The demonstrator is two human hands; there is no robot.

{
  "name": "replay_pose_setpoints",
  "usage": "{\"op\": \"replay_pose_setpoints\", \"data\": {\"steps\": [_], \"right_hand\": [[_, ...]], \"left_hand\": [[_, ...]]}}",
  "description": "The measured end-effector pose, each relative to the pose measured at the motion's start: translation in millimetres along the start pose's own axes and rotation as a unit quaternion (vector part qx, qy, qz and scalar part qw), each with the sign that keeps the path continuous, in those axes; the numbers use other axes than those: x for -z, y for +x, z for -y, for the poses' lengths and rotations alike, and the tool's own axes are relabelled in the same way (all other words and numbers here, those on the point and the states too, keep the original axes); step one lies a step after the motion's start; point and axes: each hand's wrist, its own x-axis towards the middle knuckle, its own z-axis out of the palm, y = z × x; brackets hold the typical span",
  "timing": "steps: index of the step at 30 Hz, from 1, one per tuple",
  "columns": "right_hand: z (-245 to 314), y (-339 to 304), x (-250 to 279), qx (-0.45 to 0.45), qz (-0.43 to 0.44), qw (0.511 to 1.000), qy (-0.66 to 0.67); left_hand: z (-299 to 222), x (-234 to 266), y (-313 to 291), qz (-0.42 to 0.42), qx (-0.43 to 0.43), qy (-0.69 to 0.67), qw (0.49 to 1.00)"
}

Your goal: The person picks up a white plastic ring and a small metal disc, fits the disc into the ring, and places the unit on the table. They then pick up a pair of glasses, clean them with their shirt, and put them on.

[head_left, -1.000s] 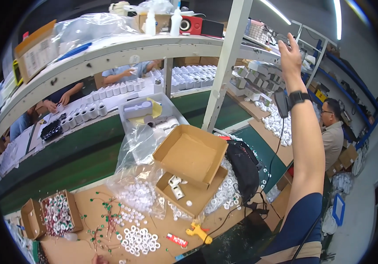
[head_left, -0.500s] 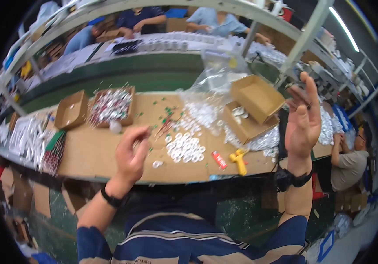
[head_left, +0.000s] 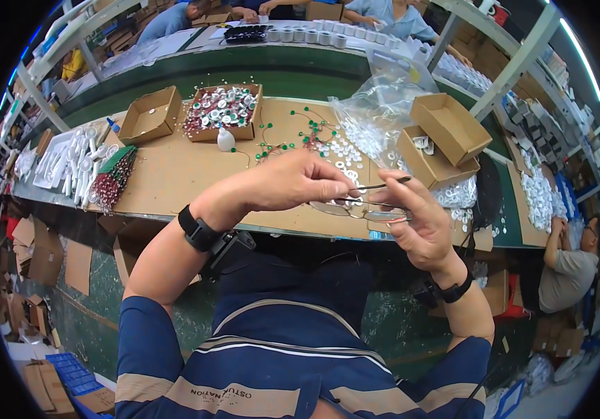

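A pair of thin-framed eyeglasses (head_left: 388, 216) is held between both hands above the front edge of the table. My left hand (head_left: 279, 183), reaching in from the left, pinches the glasses by thumb and fingertips near one end of the frame. My right hand (head_left: 427, 227) has its fingers curled around the other side, by a lens and a dark temple arm. Beyond the hands lie small white rings (head_left: 350, 167), partly covered by them. Green discs with thin red wires (head_left: 314, 133) are scattered farther back on the cardboard-covered table (head_left: 167, 181).
A carton of white discs and red wires (head_left: 224, 108) stands behind a small white bottle (head_left: 226, 140). Left are an open carton (head_left: 150, 115), white plastic parts (head_left: 69, 160) and a wire bundle (head_left: 113, 181). Stacked cartons (head_left: 450, 133) and plastic bags (head_left: 383, 98) sit right. Co-workers sit around.
My hands, earlier apart with the right one raised, have come together on the eyeglasses. The view has shifted, and the yellow glue gun and red packet on the table no longer show.
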Motion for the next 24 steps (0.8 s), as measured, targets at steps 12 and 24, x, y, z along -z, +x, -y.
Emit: {"op": "replay_pose_setpoints", "data": {"steps": [12, 24], "right_hand": [[1, -4, 1, -0.091, -0.038, 0.991, -0.085], [-11, -1, -35, -0.097, 0.083, 0.959, -0.252]], "left_hand": [[27, -30, 1, -0.111, -0.099, 0.239, 0.959], [33, -52, -19, -0.238, -0.206, 0.317, 0.895]]}}
